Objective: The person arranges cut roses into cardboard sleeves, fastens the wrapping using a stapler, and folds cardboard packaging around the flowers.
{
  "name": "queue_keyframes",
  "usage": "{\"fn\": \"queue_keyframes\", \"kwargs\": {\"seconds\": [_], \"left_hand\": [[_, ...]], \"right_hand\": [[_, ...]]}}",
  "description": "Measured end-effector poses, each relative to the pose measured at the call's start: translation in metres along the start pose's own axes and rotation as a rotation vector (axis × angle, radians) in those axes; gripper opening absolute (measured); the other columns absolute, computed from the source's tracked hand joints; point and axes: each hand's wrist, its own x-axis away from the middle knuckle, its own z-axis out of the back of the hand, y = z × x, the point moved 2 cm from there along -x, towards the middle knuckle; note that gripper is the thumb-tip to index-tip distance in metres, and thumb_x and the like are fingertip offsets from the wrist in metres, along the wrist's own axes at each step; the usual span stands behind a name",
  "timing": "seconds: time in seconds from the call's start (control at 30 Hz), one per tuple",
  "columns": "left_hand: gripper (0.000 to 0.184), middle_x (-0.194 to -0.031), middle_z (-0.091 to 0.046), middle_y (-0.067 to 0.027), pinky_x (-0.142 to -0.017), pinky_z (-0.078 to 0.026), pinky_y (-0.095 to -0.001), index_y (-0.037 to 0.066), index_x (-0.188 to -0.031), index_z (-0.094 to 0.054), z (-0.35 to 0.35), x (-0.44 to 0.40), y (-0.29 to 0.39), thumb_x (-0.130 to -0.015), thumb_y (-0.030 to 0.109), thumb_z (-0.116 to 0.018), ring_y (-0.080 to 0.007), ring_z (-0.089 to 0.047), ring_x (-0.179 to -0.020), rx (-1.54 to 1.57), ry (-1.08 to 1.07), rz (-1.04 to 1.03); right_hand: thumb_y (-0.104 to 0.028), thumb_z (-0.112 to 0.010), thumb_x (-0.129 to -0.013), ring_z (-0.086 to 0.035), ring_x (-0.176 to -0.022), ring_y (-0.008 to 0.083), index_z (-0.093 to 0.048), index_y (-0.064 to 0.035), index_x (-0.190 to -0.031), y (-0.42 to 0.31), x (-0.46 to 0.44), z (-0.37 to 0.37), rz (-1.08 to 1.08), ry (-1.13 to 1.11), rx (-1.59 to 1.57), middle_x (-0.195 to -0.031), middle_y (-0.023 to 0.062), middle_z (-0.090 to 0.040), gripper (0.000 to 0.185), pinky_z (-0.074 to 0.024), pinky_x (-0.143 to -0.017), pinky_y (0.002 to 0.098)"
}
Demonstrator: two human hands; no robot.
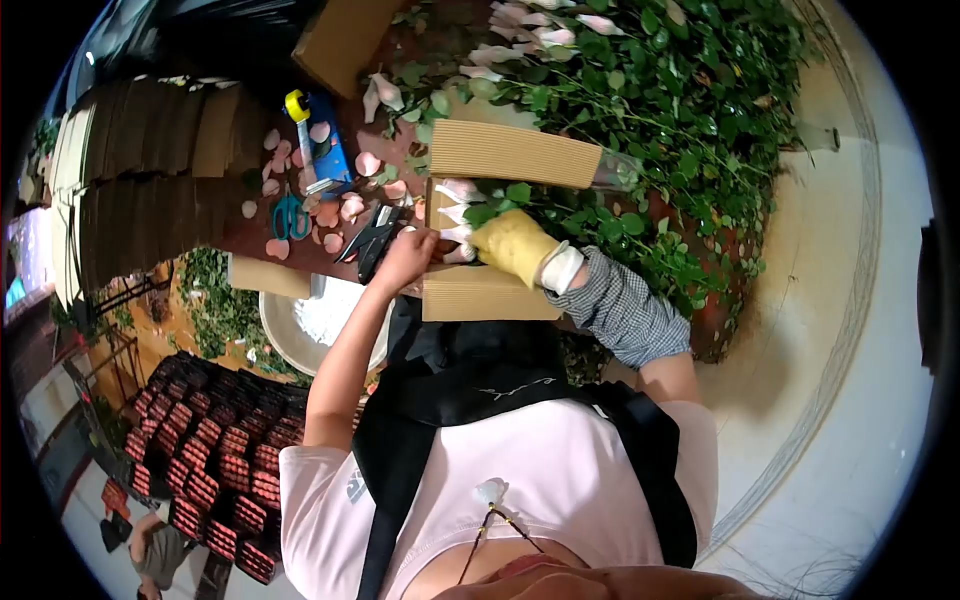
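Nearest: pale pink shirt [560,450] under black apron [395,490]. Beyond it, a tan corrugated cardboard wrap [490,300], its two flaps on either side of a row of pale, tapered rose heads [457,213].

Left hand, bare [408,255]: at the heads' end of the wrap, beside a black stapler [371,243]. Fingers bent; what they hold, if anything, cannot be told. Right hand, yellow glove [515,247]: curled over leafy green stems [600,222] just below the heads. Fingertips hidden, so firmness of grip cannot be told.

Risks, as judged: uneven pressure from the glove could bruise petals or skew the row; snagged leaves could drag a head out of line; the stapler lies close enough to the bare fingers to be knocked or to pinch.

Farther: loose pink petals [367,163], teal-handled scissors [291,217], blue-and-yellow tape dispenser [327,140]; petals could catch under the wrap. Large leafy rose heap [690,110] past the wrap. Off left, another person [160,550] beside stacked dark-and-red bundles [235,470].
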Motion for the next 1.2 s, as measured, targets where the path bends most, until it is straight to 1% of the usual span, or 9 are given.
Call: {"fn": "queue_keyframes", "kwargs": {"seconds": [0.13, 0.3, 0.43, 0.47, 0.73, 0.9, 0.93, 1.07, 1.2], "left_hand": [[0.030, -0.097, -0.072, -0.0178, -0.078, -0.053, -0.0334, -0.010, -0.113, -0.061, -0.002, -0.001, 0.018, -0.096, 0.014, -0.054, -0.0213, -0.068, -0.091, -0.098, -0.083, -0.083], [0.054, -0.128, -0.062, -0.0183, -0.085, -0.053, -0.0311, -0.007, -0.141, -0.036, 0.012, -0.013, 0.008, -0.094, 0.014, -0.052, -0.0232, -0.066, -0.100, 0.230, -0.375, 0.138], [0.061, -0.118, -0.063, -0.0150, -0.091, -0.050, -0.0295, -0.002, -0.144, -0.033, 0.000, -0.018, 0.008, -0.093, 0.019, -0.058, -0.0192, -0.063, -0.103, 0.441, -0.422, 0.207], [0.061, -0.118, -0.063, -0.0150, -0.091, -0.050, -0.0295, -0.002, -0.144, -0.033, -0.001, -0.018, 0.009, -0.093, 0.019, -0.058, -0.0192, -0.063, -0.103, 0.440, -0.422, 0.206], [0.049, -0.101, -0.069, -0.0156, -0.084, -0.054, -0.0356, -0.001, -0.126, -0.057, -0.004, -0.003, -0.007, -0.085, 0.019, -0.075, -0.0247, -0.068, -0.099, 0.019, -0.177, -0.014], [0.028, -0.082, -0.066, -0.0179, -0.065, -0.048, -0.0401, -0.001, -0.081, -0.068, 0.002, 0.009, 0.040, -0.089, 0.027, -0.069, -0.0328, -0.065, -0.075, -0.658, -0.047, -0.008], [0.027, -0.074, -0.063, -0.0145, -0.064, -0.047, -0.0382, -0.002, -0.085, -0.067, 0.002, 0.007, 0.025, -0.092, 0.024, -0.066, -0.0260, -0.062, -0.070, -0.555, -0.017, -0.240], [0.028, -0.070, -0.055, -0.0070, -0.064, -0.043, -0.0321, -0.005, -0.085, -0.065, 0.007, 0.008, 0.010, -0.095, 0.021, -0.062, -0.0131, -0.052, -0.069, -0.078, -0.166, -0.153], [0.020, -0.078, -0.058, -0.0048, -0.073, -0.046, -0.0288, -0.005, -0.083, -0.061, 0.054, 0.031, -0.002, -0.095, 0.009, -0.054, -0.0143, -0.056, -0.075, 0.195, 0.306, -0.174]], "right_hand": [[-0.016, -0.062, -0.087, -0.071, -0.083, 0.0190, -0.073, -0.0101, -0.097, -0.002, -0.017, -0.030, -0.002, -0.193, 0.308, -0.087, 0.0069, -0.074, 0.016, -0.0536, -0.064, 0.0381], [-0.026, -0.055, -0.093, -0.069, -0.072, 0.0245, -0.072, -0.0114, -0.095, 0.010, -0.013, -0.030, 0.038, -0.056, 0.044, -0.080, 0.0085, -0.072, 0.023, -0.0532, -0.061, 0.0404], [-0.035, -0.053, -0.095, -0.068, -0.070, 0.0296, -0.071, -0.0110, -0.088, 0.010, -0.007, -0.026, 0.155, 0.030, 0.021, -0.077, 0.0111, -0.071, 0.031, -0.0538, -0.066, 0.0433], [-0.031, -0.066, -0.086, -0.065, -0.061, 0.0319, -0.067, -0.0092, -0.074, 0.012, -0.005, -0.028, 0.132, 0.305, -0.178, -0.064, 0.0102, -0.066, 0.025, -0.0520, -0.061, 0.0446], [-0.041, -0.060, -0.090, -0.068, -0.078, 0.0343, -0.069, -0.0107, -0.100, 0.024, -0.001, -0.028, -0.009, -0.004, -0.412, -0.084, 0.0169, -0.070, 0.033, -0.0532, -0.073, 0.0465], [-0.044, -0.059, -0.090, -0.068, -0.084, 0.0334, -0.069, -0.0097, -0.105, 0.006, -0.014, -0.008, -0.143, -0.187, -0.223, -0.088, 0.0143, -0.072, 0.039, -0.0539, -0.077, 0.0430], [-0.039, -0.062, -0.089, -0.070, -0.086, 0.0312, -0.072, -0.0087, -0.104, 0.004, -0.013, -0.001, -0.160, -0.206, -0.195, -0.092, 0.0126, -0.073, 0.035, -0.0546, -0.074, 0.0448], [-0.019, -0.066, -0.086, -0.072, -0.092, 0.0248, -0.076, -0.0089, -0.100, -0.001, -0.028, -0.033, -0.125, -0.388, 0.199, -0.103, 0.0087, -0.075, 0.021, -0.0546, -0.065, 0.0464], [-0.017, -0.061, -0.088, -0.072, -0.076, 0.0253, -0.073, -0.0085, -0.096, -0.004, -0.026, -0.039, -0.094, -0.280, 0.329, -0.088, 0.0092, -0.075, 0.017, -0.0547, -0.061, 0.0406]]}}
